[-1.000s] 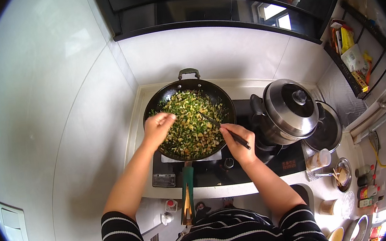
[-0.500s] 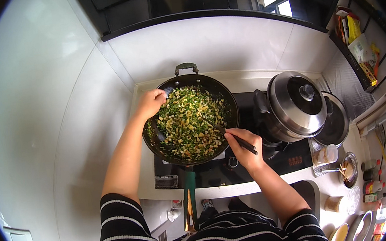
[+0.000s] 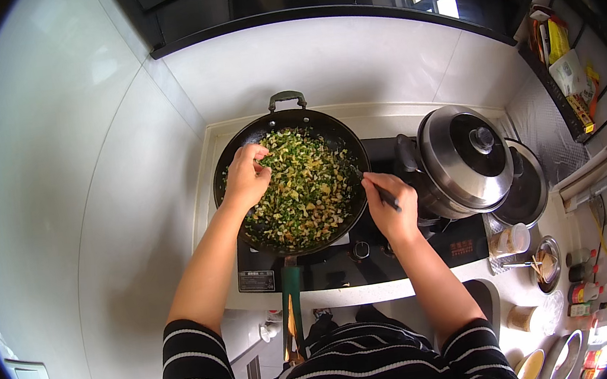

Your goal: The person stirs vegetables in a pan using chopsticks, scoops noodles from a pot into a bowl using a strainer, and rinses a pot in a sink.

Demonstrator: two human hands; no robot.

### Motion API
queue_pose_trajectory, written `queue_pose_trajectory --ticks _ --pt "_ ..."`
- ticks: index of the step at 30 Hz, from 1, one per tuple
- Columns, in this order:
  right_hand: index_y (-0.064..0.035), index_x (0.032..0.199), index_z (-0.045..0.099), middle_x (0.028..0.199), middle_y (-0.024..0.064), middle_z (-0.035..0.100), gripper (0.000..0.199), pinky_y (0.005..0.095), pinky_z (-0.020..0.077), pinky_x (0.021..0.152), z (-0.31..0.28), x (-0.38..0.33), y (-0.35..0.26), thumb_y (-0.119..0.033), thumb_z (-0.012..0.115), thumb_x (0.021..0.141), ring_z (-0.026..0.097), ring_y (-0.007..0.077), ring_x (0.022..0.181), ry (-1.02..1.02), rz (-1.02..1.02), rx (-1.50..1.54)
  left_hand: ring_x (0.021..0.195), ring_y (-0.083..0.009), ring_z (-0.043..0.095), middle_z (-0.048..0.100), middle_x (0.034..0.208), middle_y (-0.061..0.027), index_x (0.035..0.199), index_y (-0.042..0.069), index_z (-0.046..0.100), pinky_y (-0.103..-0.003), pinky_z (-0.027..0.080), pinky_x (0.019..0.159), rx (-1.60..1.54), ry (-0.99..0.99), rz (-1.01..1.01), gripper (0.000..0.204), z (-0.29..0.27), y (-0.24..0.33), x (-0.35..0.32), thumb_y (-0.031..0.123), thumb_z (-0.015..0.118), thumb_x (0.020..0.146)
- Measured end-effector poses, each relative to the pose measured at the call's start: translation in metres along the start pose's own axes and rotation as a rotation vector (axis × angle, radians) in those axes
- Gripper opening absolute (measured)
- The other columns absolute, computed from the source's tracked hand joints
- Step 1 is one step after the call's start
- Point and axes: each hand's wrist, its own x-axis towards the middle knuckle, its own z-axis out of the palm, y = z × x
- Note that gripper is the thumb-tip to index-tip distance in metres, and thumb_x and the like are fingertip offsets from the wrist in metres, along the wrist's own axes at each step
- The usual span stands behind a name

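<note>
A deep black wok (image 3: 346, 129) with a green long handle (image 3: 292, 295) toward me holds a chopped mix (image 3: 303, 182) of green bits and yellow and pale pieces. Over the left part of the mix hovers my left hand (image 3: 246, 177), its fingers bent, thumb and forefinger apart, nothing visible between them. My right hand (image 3: 394, 205) is closed round a dark stick-like utensil (image 3: 388, 199) at the wok's right side. The utensil's working end reaches into the mix and is hard to make out.
Right of the wok, a lidded steel pot (image 3: 458, 164) stands on the black cooktop (image 3: 343, 275), a dark pan (image 3: 531, 186) beside it. A jar (image 3: 510, 240) and a small metal bowl (image 3: 551, 277) sit farther right. A tiled wall (image 3: 116, 188) rises at the left.
My left hand has moved from the wok's left rim inward over the mix, its thumb and forefinger now apart. My right hand has shifted slightly up and right with the utensil.
</note>
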Motion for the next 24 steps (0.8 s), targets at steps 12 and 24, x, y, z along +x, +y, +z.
queue_pose_trajectory --ticks 12,24 --pt "0.0052 0.081 0.063 0.067 0.006 0.061 0.021 0.025 0.0529 0.052 0.032 -0.002 0.034 -0.016 0.065 0.084 0.057 0.0095 0.057 -0.013 0.155 0.109 0.076 -0.0116 0.059 0.061 0.098 -0.0057 0.1 0.004 0.06 -0.026 0.05 0.068 -0.3 0.021 -0.125 0.021 -0.007 -0.015 -0.056 0.005 0.065 0.08" --pt "0.0067 0.079 0.062 0.063 0.0053 0.059 0.024 0.0244 0.0507 0.048 0.038 -0.006 0.028 -0.016 0.064 0.085 0.055 0.0089 0.051 -0.002 0.268 0.187 0.076 -0.0122 0.062 0.063 0.096 -0.0079 0.097 0.002 0.062 -0.025 0.051 0.067 -0.337 0.007 -0.133 0.017 0.0 -0.026 -0.068 0.005 0.065 0.08"
